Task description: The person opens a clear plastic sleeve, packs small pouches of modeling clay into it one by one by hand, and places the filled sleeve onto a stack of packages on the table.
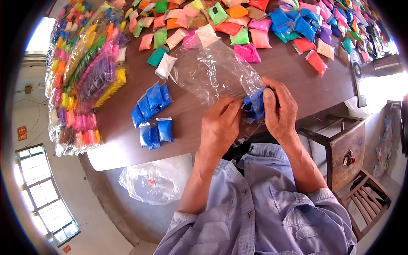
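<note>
At the table's near edge, my right hand [281, 111] is closed on several small blue packets [256, 104], thumb on top. Just left of them my left hand [220, 124] has its fingers curled at the mouth of a clear plastic bag [206, 70], against the packets. Spread over the table away from me, the bag looks thin and crinkled. Whether the packets are partly inside its mouth I cannot tell. Left of my hands lie more blue packets, one overlapping group [151, 102] and a smaller group [156, 133] nearer the edge.
Loose packets of many colours [229, 21] cover the far side of the brown table [297, 70]. Filled clear bags [87, 72] are piled at the left. A clear plastic bag [155, 180] hangs below the edge, and a wooden chair [367, 197] stands at the right.
</note>
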A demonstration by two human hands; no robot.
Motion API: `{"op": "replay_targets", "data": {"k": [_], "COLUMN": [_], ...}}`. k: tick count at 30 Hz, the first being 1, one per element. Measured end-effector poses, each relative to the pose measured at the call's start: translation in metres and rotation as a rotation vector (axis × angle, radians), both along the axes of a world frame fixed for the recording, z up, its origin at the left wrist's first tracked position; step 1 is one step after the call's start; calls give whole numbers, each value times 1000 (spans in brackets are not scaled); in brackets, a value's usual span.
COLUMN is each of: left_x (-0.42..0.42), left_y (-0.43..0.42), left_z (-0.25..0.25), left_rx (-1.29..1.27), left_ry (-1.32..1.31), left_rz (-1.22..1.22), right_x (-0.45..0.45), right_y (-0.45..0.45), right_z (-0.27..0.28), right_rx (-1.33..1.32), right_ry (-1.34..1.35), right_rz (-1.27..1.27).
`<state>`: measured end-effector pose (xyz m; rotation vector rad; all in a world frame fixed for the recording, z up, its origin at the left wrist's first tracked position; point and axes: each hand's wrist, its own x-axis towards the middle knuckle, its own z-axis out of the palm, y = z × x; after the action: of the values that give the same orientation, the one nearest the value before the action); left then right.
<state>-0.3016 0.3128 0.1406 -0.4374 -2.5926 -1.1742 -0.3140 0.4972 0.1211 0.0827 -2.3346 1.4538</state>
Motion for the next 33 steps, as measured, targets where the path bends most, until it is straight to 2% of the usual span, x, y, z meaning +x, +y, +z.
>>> {"op": "replay_targets", "data": {"k": [9, 13, 15, 20, 23, 30, 33], "left_x": [-1, 5, 15, 31, 36, 34, 33], "left_y": [4, -3, -18, -109, -141, -144, -137], "left_z": [0, 10, 23, 33, 31, 43, 56], "left_rx": [-144, -134, -149, -423, -451, -447, -315], "left_ry": [18, 40, 59, -66, -135, -288, -419], "left_rz": [-31, -15, 105, 506, 485, 367, 389], "right_x": [-2, -2, -2, -1, -1, -2, 0], "right_y": [-1, -4, -4, -4, -3, -2, -2], "right_z": [-2, -5, -3, -2, -5, -6, -4], "right_rx": [39, -4, -23, -30, -17, -14, -10], "right_ry": [36, 35, 0, -6, -1, 31, 6], "right_rz": [1, -13, -25, -17, -13, -17, -13]}}
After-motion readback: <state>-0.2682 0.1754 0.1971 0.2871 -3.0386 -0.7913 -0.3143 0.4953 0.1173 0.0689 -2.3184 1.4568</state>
